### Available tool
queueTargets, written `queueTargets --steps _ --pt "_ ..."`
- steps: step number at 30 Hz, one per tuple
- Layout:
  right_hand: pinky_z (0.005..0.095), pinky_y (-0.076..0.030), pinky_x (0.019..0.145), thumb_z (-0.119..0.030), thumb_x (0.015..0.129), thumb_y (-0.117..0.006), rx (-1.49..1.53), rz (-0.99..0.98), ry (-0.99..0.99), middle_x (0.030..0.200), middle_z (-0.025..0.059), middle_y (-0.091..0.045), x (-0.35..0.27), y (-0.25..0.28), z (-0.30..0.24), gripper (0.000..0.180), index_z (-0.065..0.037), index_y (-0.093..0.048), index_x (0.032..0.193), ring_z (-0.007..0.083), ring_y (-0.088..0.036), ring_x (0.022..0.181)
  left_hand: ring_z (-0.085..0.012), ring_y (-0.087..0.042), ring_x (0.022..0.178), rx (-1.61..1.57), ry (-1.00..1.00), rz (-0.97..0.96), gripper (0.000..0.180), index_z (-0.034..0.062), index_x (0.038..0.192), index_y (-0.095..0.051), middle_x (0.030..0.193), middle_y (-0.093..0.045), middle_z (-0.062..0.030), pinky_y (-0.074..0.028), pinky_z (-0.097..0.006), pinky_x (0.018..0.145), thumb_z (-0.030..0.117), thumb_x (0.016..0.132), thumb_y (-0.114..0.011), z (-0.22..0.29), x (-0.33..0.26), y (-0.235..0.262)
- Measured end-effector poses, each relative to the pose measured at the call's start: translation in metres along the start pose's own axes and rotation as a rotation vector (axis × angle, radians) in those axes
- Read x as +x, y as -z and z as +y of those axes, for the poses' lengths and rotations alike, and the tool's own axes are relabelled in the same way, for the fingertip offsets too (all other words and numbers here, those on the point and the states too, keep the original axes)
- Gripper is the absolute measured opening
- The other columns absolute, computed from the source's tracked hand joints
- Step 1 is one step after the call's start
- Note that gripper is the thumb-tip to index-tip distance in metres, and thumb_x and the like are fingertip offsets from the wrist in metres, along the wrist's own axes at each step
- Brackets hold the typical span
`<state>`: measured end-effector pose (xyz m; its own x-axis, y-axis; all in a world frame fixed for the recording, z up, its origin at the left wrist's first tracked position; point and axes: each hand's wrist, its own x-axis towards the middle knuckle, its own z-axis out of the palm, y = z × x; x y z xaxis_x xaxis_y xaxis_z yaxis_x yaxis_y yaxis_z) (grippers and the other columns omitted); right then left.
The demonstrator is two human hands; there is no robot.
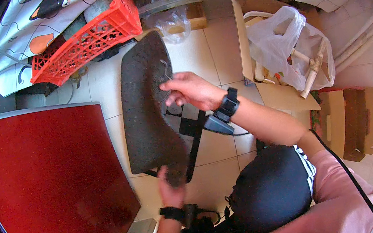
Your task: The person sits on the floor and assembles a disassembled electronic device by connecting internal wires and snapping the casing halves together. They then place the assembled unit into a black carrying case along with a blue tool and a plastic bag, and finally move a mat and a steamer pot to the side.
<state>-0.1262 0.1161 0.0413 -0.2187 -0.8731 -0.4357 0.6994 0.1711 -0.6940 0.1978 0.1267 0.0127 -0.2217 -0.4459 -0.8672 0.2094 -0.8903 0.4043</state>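
Observation:
A dark grey, felt-like mat (pixel 139 104) hangs lengthwise in front of me, its right side bent in a wavy curve. At its near end my left hand (pixel 172 190) is closed on the edge, the fingers partly blurred and hidden by the mat. My right hand (pixel 190 90) grips the right edge farther up, fingers bent together at the bend. A thin, pale, curled strand (pixel 166 69) shows against the mat just above those fingers. Behind the mat, a black-and-white checked surface with a black edge (pixel 194 151) is partly covered.
A glossy red panel (pixel 53 183) fills the left side. A red plastic crate (pixel 86 47) stands at the far left. At the far right a cardboard box (pixel 244 46) holds a clear plastic bag (pixel 275 32). Another open carton (pixel 334 119) lies nearer. My dark-clothed knee (pixel 273 190) is close by.

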Motion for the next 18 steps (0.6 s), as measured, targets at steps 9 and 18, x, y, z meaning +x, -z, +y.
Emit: queueTargets --steps 9,18 --pt "0.0234 -0.048 0.054 -0.027 0.091 -0.076 -0.128 -0.142 0.034 0.085 0.006 -0.065 0.044 -0.05 -0.014 0.035 -0.001 -0.053 0.092 0.013 -0.07 0.076 -0.0262 -0.061 0.113 -0.417 -0.328 -0.214 0.042 0.0002 0.131 -0.056 0.123 -0.064 -0.0158 -0.049 -0.038 0.102 0.018 0.095 -0.068 0.182 -0.03 0.02" --pt "0.0238 -0.04 0.05 -0.025 0.089 -0.073 -0.317 0.049 0.035 0.072 0.0026 -0.063 0.063 -0.007 0.032 0.024 -0.005 -0.061 0.09 0.0085 -0.053 0.058 -0.0328 -0.05 0.13 0.029 -0.251 -0.104 0.054 0.0046 0.142 -0.047 0.143 -0.054 -0.0116 -0.04 -0.048 0.11 0.029 0.096 -0.062 0.164 0.002 0.042"
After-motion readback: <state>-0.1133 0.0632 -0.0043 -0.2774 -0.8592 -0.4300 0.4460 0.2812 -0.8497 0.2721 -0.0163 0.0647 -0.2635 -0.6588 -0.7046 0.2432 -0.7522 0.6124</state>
